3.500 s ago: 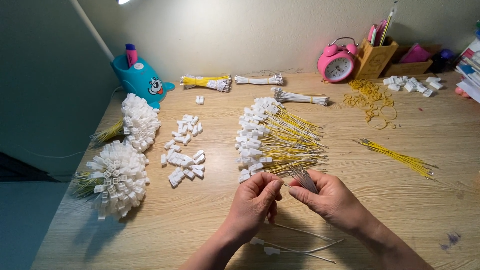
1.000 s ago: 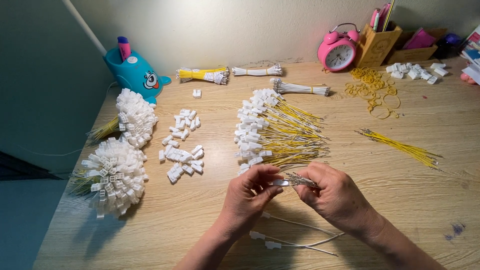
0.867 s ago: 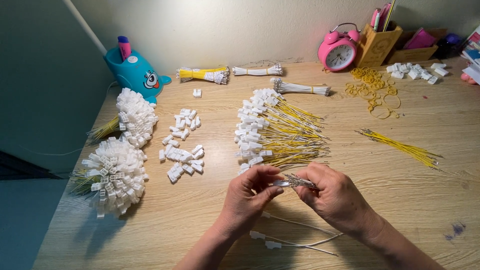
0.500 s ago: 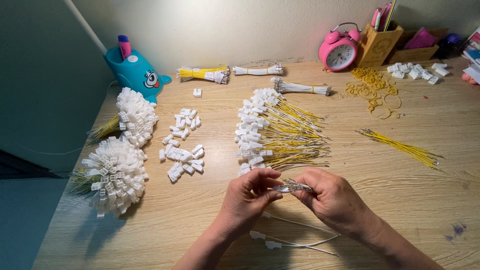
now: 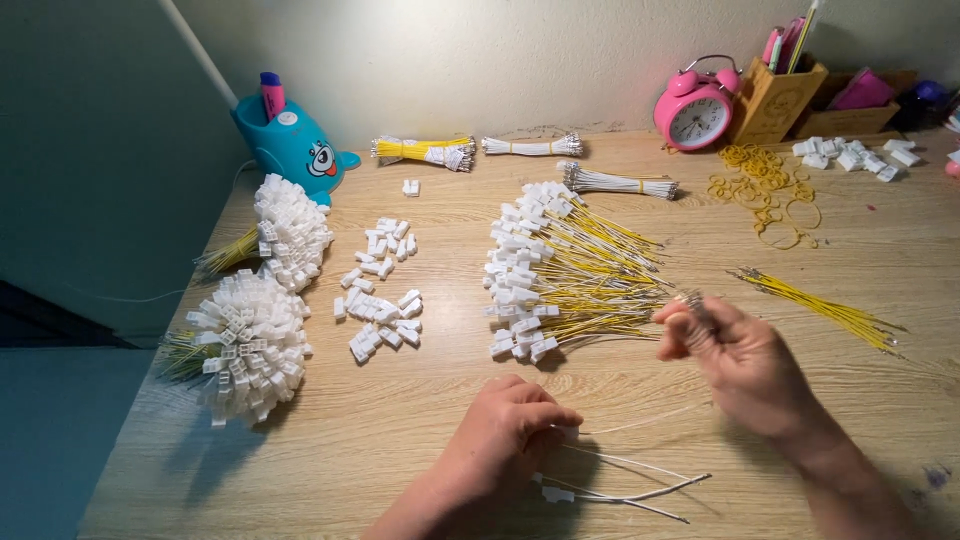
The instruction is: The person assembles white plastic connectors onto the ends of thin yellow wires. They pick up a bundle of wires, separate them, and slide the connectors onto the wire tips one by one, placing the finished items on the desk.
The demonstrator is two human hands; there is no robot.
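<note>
My left hand [image 5: 505, 440] rests low on the wooden table [image 5: 400, 440], its fingertips pinched on a thin white wire [image 5: 640, 422] with a small white connector at its end. Just below it lie a few more white wires [image 5: 625, 490] with connectors. My right hand [image 5: 740, 355] is raised to the right and slightly blurred. It is closed on a small bunch of thin wires [image 5: 692, 300] whose metal tips stick out above the fingers. It sits beside the tail end of a large pile of yellow wires with white connectors [image 5: 560, 270].
Loose white connectors [image 5: 380, 300] and two big connector bundles [image 5: 245, 340] [image 5: 290, 225] lie at the left. A blue whale-shaped holder [image 5: 290, 145], tied wire bundles [image 5: 425, 150], a pink alarm clock [image 5: 695, 110], rubber bands [image 5: 770, 190] and yellow wires [image 5: 820, 305] sit farther back and right.
The hands, joined at the middle before, have parted. My left hand has dropped to the table with one white wire; my right hand has swung right and up with the bunch.
</note>
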